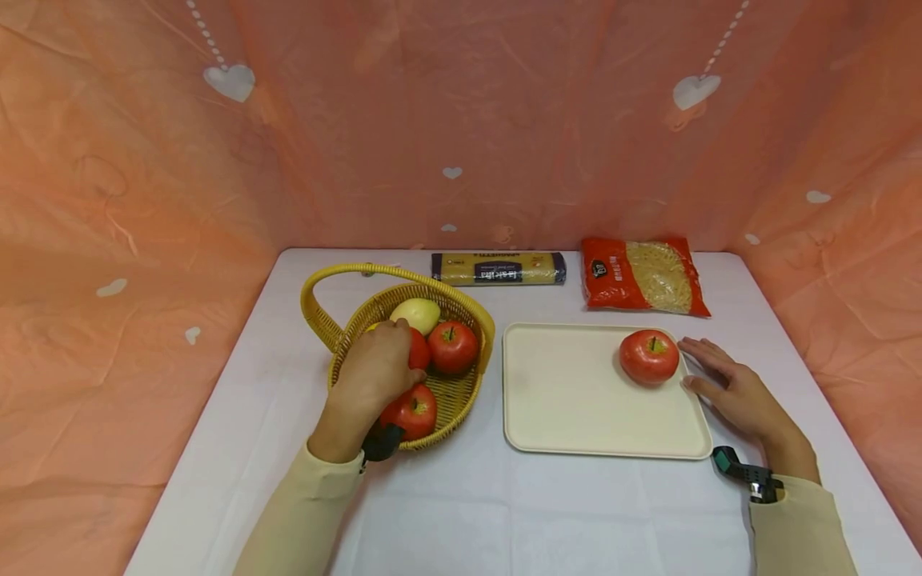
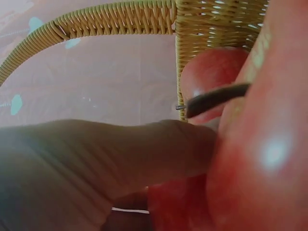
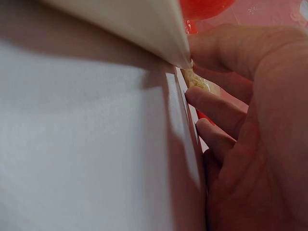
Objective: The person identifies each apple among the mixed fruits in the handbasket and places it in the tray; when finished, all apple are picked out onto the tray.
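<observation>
My left hand (image 1: 378,364) reaches down into a yellow wicker basket (image 1: 471,400) and grips a red apple (image 1: 419,350), mostly hidden under the fingers. Beside it in the basket lie another red apple (image 1: 454,347), a nearer apple (image 1: 416,412) and a pale yellow-green fruit (image 1: 418,315). In the left wrist view my thumb stretches past a large, close apple (image 2: 269,159) with a dark stem. My right hand (image 1: 742,392) rests with loosely extended fingers at the right rim of a cream tray (image 1: 569,392); its thumb touches the rim. One apple (image 1: 649,357) sits on the tray near that hand.
Behind the tray lies a red bag of pasta (image 1: 641,276). Left of it, a spaghetti packet (image 1: 499,269) lies along the back of the white-covered table (image 1: 446,512). The basket's tall handle (image 1: 403,274) arches over its back side. Orange-pink curtains (image 1: 504,120) enclose the back and sides.
</observation>
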Demonstrator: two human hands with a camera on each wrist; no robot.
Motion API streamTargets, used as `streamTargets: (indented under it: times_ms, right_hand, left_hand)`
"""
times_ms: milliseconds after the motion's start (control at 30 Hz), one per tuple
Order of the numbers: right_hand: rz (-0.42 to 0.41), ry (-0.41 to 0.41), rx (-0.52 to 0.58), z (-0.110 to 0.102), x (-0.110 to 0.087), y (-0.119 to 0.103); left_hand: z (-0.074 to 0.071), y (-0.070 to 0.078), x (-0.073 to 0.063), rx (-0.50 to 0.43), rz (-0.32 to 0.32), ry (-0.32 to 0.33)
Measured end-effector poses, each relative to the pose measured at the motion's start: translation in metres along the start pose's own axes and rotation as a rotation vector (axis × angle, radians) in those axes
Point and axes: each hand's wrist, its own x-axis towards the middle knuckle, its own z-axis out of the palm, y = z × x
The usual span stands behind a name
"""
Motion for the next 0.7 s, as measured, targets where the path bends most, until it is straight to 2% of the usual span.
streamTargets:
  times_ms: [167,267,367,500,700]
  right_hand:
    - [0.003,0.000,-0.004,0.001,0.000,0.000]
    - [0.004,-0.002,-0.004,0.001,-0.001,0.000]
    - [-0.005,0.002,-0.005,0.001,-0.001,0.000]
    - [-0.011,0.005,-0.006,0.001,-0.001,0.001]
    - [0.006,-0.003,0.003,0.000,0.000,0.001]
  left_hand:
    - [-0.002,-0.004,-0.004,-0.039,0.021,0.052]
    - [-0.007,-0.005,-0.009,-0.118,0.026,0.082]
    - [-0.014,-0.006,-0.015,-0.211,0.063,0.099]
    - [-0.022,-0.006,-0.024,-0.314,0.167,0.116]
    - [-0.021,-0.010,-0.034,-0.445,0.345,0.132]
